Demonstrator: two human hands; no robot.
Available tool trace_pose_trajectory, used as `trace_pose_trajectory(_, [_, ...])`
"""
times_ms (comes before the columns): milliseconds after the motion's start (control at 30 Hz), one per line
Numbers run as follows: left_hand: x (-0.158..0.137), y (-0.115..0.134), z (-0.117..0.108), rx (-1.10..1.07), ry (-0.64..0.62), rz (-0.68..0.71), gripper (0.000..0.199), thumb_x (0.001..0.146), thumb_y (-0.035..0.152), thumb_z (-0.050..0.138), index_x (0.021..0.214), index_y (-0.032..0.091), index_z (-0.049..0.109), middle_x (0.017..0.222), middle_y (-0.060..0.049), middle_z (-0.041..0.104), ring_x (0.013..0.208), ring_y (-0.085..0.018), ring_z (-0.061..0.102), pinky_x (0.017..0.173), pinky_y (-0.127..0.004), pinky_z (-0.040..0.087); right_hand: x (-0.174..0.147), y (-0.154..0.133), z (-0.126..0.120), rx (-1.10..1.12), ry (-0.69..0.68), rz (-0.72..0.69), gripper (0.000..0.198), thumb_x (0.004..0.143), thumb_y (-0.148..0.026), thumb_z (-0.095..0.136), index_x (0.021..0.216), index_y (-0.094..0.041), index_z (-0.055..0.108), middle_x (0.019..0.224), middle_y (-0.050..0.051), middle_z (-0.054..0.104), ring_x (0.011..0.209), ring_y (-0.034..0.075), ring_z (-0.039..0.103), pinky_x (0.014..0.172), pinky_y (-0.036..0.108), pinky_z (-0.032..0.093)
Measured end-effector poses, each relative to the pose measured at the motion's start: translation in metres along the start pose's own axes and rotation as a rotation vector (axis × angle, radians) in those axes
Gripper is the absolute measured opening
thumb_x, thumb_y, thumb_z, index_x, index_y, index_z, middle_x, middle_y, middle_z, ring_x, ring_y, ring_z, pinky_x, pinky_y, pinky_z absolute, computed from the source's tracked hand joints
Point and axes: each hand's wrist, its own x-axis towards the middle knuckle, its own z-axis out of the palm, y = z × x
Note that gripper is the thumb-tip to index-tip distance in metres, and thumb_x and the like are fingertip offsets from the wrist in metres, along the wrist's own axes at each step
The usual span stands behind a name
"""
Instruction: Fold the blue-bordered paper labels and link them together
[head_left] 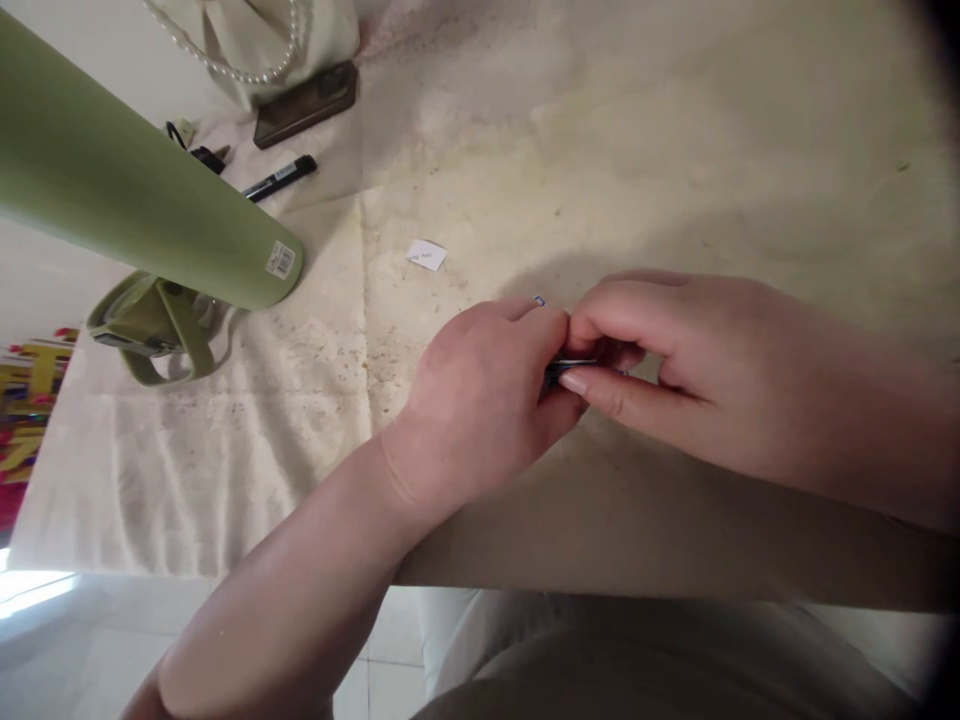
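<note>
Pale cloth-covered table (pixel 675 170), dark specks (pixel 387 356), barcoded green bottle (pixel 165 185), green looped part (pixel 196 338), black marker (pixel 283 178), dark phone (pixel 304 106), printed paper slip (pixel 427 255), pearl-strapped bag (pixel 330 35).

Dark held piece (pixel 554 372), pale green bottle (pixel 150 185) (white label (pixel 278 258), black barcode stripes (pixel 283 263)), cream cloth (pixel 637 150), white paper scrap (pixel 427 255)

Soft light casts blurry shadows on the tablecloth (pixel 675 130), glare whitens the floor (pixel 34 592) at left, and right corners blacken.
</note>
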Motion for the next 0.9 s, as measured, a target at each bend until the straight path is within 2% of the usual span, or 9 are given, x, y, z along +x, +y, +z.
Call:
trace_pose_trajectory(700, [-0.0019, 0.0026, -0.0010, 0.051, -0.026, -0.001, 0.005, 0.075, 0.025, 0.055, 0.074, 0.021, 0.054, 0.075, -0.003, 0.055, 0.070, -0.018, 0.050, 0.056, -0.033, 0.035, 0.0000, 0.0003, 0.0010, -0.023, -0.003, -0.032, 0.018, 0.084, -0.036, 0.050, 0.071, -0.024, 0.055, 0.070, 0.000, 0.060, 0.057, 0.015, 0.050, 0.050, 0.030, 0.031])
trace_pose_trajectory(900, [-0.0040, 0.0060, -0.0036, 0.087, -0.055, 0.004, 0.009, 0.077, 0.026, 0.052, 0.081, 0.019, 0.056, 0.081, -0.003, 0.056, 0.072, -0.017, 0.051, 0.059, -0.032, 0.038, -0.0007, -0.0012, -0.0017, -0.091, -0.055, -0.039, 0.016, 0.085, -0.034, 0.047, 0.076, -0.023, 0.055, 0.074, 0.000, 0.060, 0.061, 0.014, 0.052, 0.051, 0.028, 0.034])
